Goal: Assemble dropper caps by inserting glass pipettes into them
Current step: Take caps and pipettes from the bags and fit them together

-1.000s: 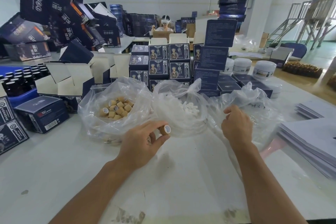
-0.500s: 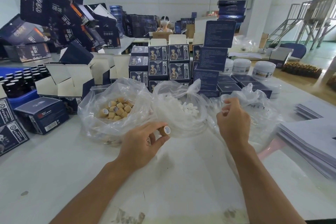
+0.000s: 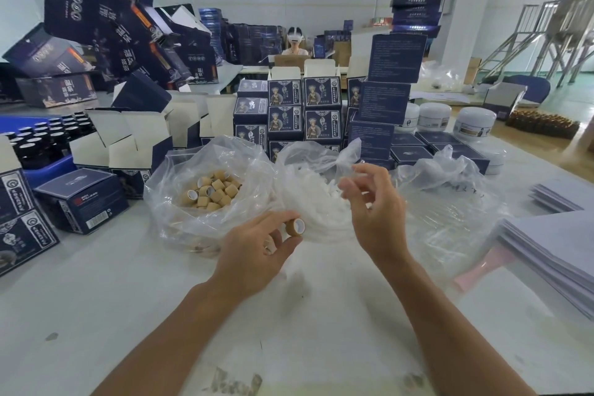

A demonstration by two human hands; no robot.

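Note:
My left hand (image 3: pixel 254 254) pinches a tan dropper cap (image 3: pixel 295 228) between thumb and fingertips, white open end facing right. My right hand (image 3: pixel 376 212) is raised just right of it, in front of the middle bag, fingers curled. Its thumb and forefinger seem to pinch a thin clear glass pipette (image 3: pixel 348 174) that barely shows. A clear bag of tan caps (image 3: pixel 209 193) lies to the left. The middle bag (image 3: pixel 315 190) holds white parts. A third clear bag (image 3: pixel 450 199) lies to the right, its contents hard to make out.
Dark blue boxes (image 3: pixel 302 112) are stacked behind the bags, with open cartons (image 3: pixel 135 141) and dark bottles (image 3: pixel 38 141) at the left. White jars (image 3: pixel 472 125) stand at the back right. A stack of flat sheets (image 3: pixel 553 244) lies at the right edge. A person sits far behind.
My right hand has lifted out of the right bag and moved left toward the cap, its fingers now spread. My left hand has kept the cap almost still.

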